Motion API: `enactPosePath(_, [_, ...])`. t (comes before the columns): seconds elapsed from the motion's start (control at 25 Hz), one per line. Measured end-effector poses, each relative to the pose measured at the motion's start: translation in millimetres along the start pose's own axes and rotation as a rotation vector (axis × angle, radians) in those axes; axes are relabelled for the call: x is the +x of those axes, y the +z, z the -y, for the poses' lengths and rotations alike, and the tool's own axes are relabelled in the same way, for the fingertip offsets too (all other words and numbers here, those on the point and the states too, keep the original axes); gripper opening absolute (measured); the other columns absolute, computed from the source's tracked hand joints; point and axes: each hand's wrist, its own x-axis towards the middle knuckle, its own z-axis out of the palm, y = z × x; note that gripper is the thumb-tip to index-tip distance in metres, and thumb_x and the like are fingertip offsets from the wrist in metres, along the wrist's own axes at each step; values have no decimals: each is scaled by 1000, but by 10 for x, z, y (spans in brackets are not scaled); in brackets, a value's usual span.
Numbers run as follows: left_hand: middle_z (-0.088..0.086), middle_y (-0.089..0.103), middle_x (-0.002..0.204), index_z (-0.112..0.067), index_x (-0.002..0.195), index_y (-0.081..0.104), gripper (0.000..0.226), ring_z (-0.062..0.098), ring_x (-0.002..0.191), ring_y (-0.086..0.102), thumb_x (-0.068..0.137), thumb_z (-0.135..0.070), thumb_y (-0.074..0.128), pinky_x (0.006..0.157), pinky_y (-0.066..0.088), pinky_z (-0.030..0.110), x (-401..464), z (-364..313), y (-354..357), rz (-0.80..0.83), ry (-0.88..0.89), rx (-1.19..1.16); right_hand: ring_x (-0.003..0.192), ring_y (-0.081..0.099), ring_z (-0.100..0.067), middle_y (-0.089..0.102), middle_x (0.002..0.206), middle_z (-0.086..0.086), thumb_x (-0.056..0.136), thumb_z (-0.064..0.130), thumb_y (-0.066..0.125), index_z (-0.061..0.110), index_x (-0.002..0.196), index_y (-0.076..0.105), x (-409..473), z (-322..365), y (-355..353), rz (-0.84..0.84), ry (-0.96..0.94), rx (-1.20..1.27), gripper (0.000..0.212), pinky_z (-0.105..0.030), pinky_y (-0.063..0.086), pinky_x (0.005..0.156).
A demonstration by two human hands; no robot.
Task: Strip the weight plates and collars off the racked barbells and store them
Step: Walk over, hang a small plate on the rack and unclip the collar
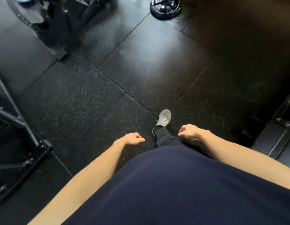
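I look straight down at a black speckled rubber floor. My left hand [132, 138] hangs in front of my waist, fingers loosely curled, holding nothing. My right hand [189, 132] hangs likewise, loosely curled and empty. A black weight plate [165, 6] with spoke cutouts sits at the top edge, far from both hands. No barbell or collar shows.
A black steel rack base [24, 142] with bolted feet fills the left side. Blurred black equipment [51, 21] stands at the top left. A bolted platform edge [282, 120] lies on the right. My grey shoe [164, 117] steps forward on the floor tiles [124, 70].
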Motion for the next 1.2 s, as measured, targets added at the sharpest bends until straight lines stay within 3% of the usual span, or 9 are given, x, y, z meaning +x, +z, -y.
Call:
enactPosePath(0.16, [4,59,132,-19,124,60,43,21,118,55,93,-47,50,96,41,31,561,-489,-1280,-2,-13,98,109,61,-24,66,120,-9,90,28,57,11,111,69,590,179,-1187,-36,43,125,29,-31,47,92])
enactPosePath(0.28, [-1,63,126,-22,111,64,37,18,111,57,88,-47,49,91,42,29,850,-921,-2277,-134,43,106,105,60,-22,65,121,-10,92,25,58,9,115,67,916,331,-2096,-139,8,249,29,-28,44,89])
enactPosePath(0.4, [0,60,129,-20,117,62,39,20,117,55,92,-46,47,96,41,31,1154,-1432,-3045,-204,80,99,111,58,-23,64,121,-9,93,26,58,10,115,66,1233,408,-2863,-186,27,322,29,-30,43,93])
enactPosePath(0.64, [4,58,134,-16,124,60,39,22,121,53,95,-41,48,98,39,31,2041,-2208,-4288,-47,152,216,104,58,-19,62,110,-3,92,26,61,13,115,65,2001,567,-4118,-188,79,584,27,-32,45,89])
enactPosePath(0.8, [1,58,134,-20,123,61,41,21,119,54,92,-44,49,98,42,30,2743,-2824,-5655,-52,185,308,100,58,-18,62,109,-3,91,26,61,17,108,64,2590,522,-5153,-185,180,608,20,-32,45,88])
enactPosePath(0.92, [6,60,131,-16,125,59,41,23,116,57,94,-42,51,94,42,29,3122,-3359,-6624,-107,208,328,99,60,-20,66,113,-5,90,26,62,22,103,63,2918,494,-6035,-328,232,654,14,-34,48,91])
enactPosePath(1.08, [9,59,132,-13,129,56,44,26,116,56,96,-42,50,94,43,31,3522,-4023,-7405,-74,216,396,109,59,-23,64,117,-6,89,27,62,20,109,65,3240,450,-6910,-395,261,742,21,-38,45,101])
enactPosePath(1.2, [10,58,131,-12,131,54,45,27,116,57,97,-41,49,90,46,32,3827,-4612,-7768,-3,213,424,107,59,-22,65,115,-5,89,28,62,20,109,67,3479,266,-7460,-363,292,766,22,-33,45,95])
